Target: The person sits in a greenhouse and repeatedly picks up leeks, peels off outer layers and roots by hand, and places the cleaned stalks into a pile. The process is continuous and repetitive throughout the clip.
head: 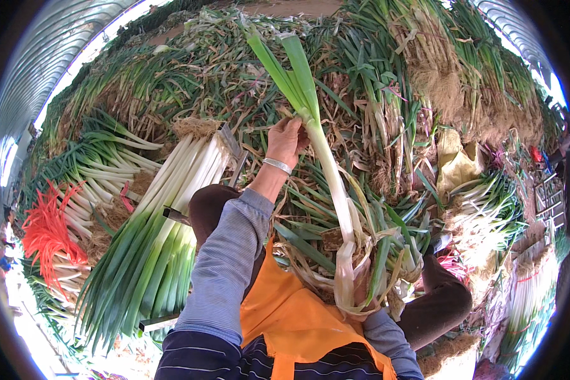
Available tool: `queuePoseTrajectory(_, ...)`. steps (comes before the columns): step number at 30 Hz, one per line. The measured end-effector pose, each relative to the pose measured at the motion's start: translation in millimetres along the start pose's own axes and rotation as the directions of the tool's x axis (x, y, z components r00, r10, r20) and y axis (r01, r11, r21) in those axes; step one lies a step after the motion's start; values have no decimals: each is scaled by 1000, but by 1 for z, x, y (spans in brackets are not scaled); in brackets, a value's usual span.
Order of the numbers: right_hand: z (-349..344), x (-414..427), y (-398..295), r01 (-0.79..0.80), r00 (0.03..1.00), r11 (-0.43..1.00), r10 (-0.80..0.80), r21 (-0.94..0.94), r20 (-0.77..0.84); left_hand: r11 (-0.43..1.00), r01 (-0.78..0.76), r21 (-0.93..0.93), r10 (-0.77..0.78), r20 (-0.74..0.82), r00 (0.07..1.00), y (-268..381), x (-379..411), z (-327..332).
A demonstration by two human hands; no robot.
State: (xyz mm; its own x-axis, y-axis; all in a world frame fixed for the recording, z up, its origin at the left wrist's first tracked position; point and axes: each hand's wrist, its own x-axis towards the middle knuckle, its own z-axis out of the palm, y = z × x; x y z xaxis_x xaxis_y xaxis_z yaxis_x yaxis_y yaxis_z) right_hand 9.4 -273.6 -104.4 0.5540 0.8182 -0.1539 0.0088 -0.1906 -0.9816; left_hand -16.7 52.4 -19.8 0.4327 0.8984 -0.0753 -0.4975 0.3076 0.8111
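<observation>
My left hand (286,137), with a silver bracelet at the wrist, grips one long green onion (329,164) just below where its leaves fork. Its green top points up and away from me, while the white shank slants down to the right. Low at the shank's other end is my right hand (362,281), mostly covered by loose, pale outer leaves (345,280) that it grips. These leaves hang off the shank's lower end, and the roots cannot be made out. To my left, a thick bundle of cleaned green onions (164,204) rests in a metal rack (239,166), roots away from me.
Red plastic ties (54,232) lie over more cleaned onions (99,166) at the left. Leaf scraps (266,76) cover the ground ahead. Untrimmed onion bundles (427,57) are heaped at the far right, near a yellowish sack (458,159). An orange apron (294,313) covers my lap.
</observation>
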Motion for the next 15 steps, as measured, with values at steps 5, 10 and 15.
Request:
queuePoseTrajectory(5, 7, 3, 3, 2, 1000, 999, -2, -35, 11, 972, -132, 196, 149, -75, 986, -11, -3, 1)
queuePoseTrajectory(10, 9, 2, 20, -38, 999, 999, 38, 5, -3, 295, -462, 836, 146, 439, 887, -19, -35, 8)
queuePoseTrajectory(15, -11, 30, -30, -337, 933, 825, 229, 453, 277, 277, -586, 761, -159, 638, 753, -41, -103, -11)
